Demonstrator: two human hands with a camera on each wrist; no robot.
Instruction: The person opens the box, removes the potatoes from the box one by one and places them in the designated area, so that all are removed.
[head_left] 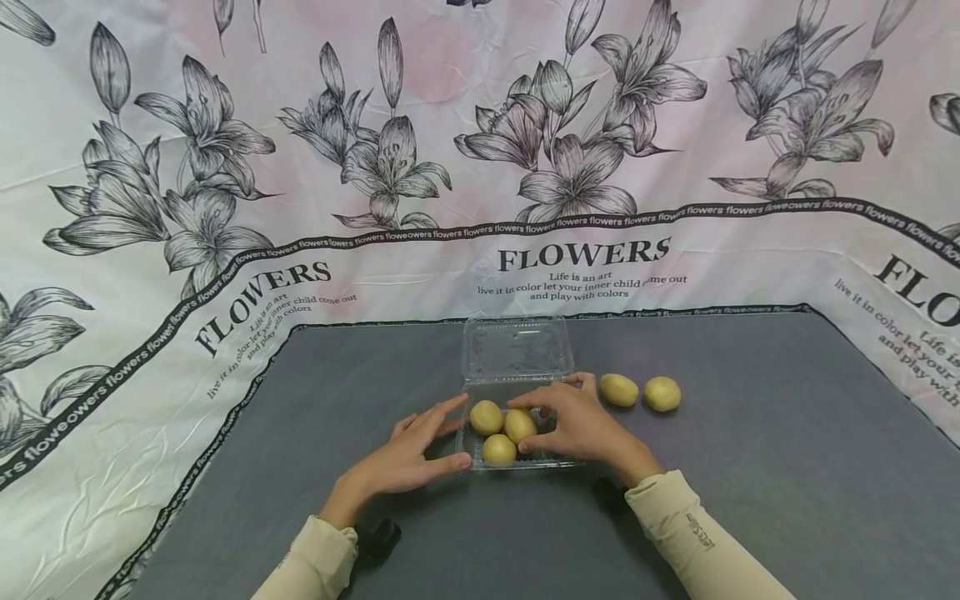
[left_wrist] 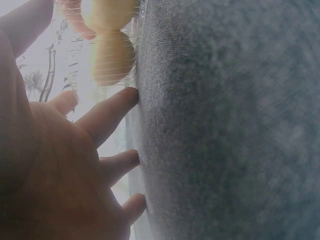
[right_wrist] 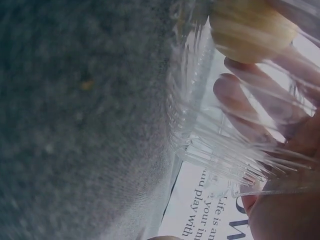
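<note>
A clear plastic clamshell box (head_left: 525, 463) stands on the grey cloth with its lid (head_left: 516, 350) raised at the back. Inside it sit three round yellow potatoes: a back-left potato (head_left: 486, 417), a front potato (head_left: 498, 450) and a right potato (head_left: 520, 426). My right hand (head_left: 577, 423) reaches in over the box's right side and pinches the right potato between thumb and fingers. At the box's left wall my left hand (head_left: 411, 454) spreads its fingers, thumb by the front corner. Through the ribbed plastic, the right wrist view shows a potato (right_wrist: 252, 30) beside the right fingers.
Two more potatoes lie on the cloth right of the box, one potato (head_left: 618, 390) close to the right hand and another potato (head_left: 663, 394) farther right. Behind the grey cloth (head_left: 360, 358) rises a white curtain (head_left: 420, 283) printed with flowers and lettering.
</note>
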